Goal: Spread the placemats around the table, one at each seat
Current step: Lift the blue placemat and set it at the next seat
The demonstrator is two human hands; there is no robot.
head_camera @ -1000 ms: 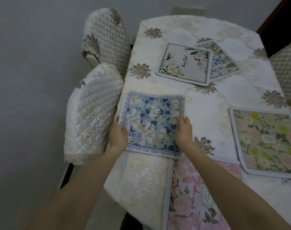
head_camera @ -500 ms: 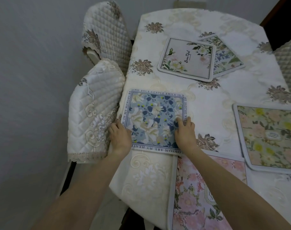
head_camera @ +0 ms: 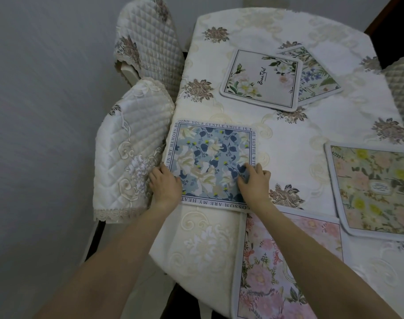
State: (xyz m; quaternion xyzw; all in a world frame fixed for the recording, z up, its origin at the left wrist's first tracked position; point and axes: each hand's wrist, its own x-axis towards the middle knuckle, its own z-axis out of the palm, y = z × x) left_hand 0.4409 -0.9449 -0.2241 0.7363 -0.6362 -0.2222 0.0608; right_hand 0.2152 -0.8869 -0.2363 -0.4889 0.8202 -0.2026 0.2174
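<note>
We are in a home dining room. The counter [head_camera: 311, 139] is a rounded dining table under a cream embroidered tablecloth [head_camera: 205, 245] with woven flower motifs. At ten and eleven o'clock two chairs [head_camera: 129, 162] are pushed in beside it, each wearing a quilted satin cover with lace trim, and a third quilted chair back [head_camera: 401, 84] shows at two o'clock. Floral placemats [head_camera: 261, 79] lie across the cloth, one at nine o'clock bordered with printed verse. A plain pale wall [head_camera: 46, 111] closes in the left side, close to the chairs.
</note>
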